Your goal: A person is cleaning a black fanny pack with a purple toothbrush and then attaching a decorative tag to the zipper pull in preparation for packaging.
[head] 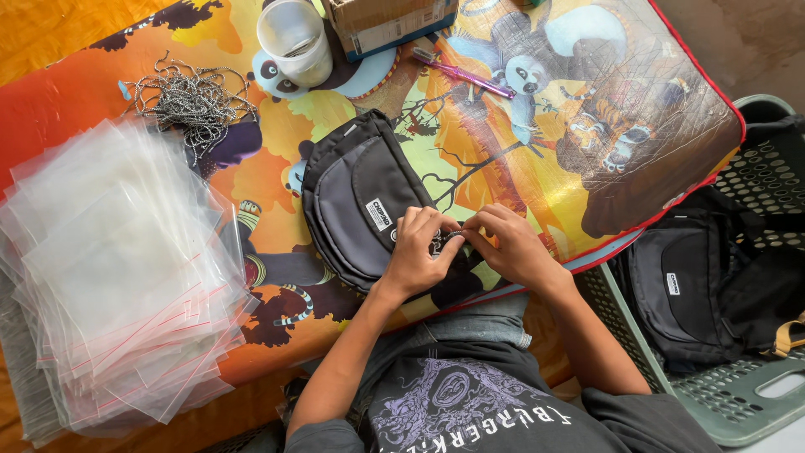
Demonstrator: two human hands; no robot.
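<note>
A black and grey waist bag (356,197) lies on the colourful cartoon-print table cover (503,134). My left hand (419,252) rests on the bag's near right end, fingers curled and pinching something small at its zipper area. My right hand (511,243) meets it from the right, fingertips pinched on the same small spot (455,235). The piece between the fingers is too small to make out.
A spread stack of clear zip bags (117,277) lies at the left. A pile of metal ball chains (193,96), a white plastic cup (295,38), a cardboard box (390,21) and a purple pen (463,74) sit at the far side. A green basket (738,403) with black bags (683,285) stands at right.
</note>
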